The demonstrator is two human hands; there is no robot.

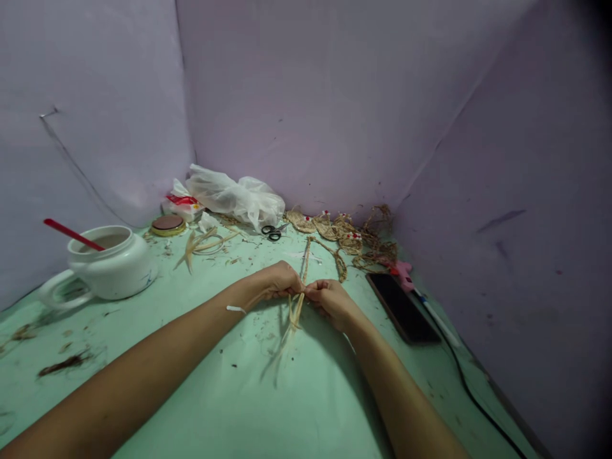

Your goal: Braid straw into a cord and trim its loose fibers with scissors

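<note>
The pale green bench, strewn with fibre scraps, sits in a corner of lilac walls. Left of the phone is a pale fibre strand, pinched between the fingertips of both hands, left and right. Beyond the phone lie woven pieces with red-and-white trim; farther off to its left, scissors and a plastic bag; far left of it, a white pot

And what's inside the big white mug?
A red stick leans in the white mug, with one end poking out. I see something greyish in there, but can't tell if that's the inner wall or something inside. The mug's side covers the bottom.
</note>
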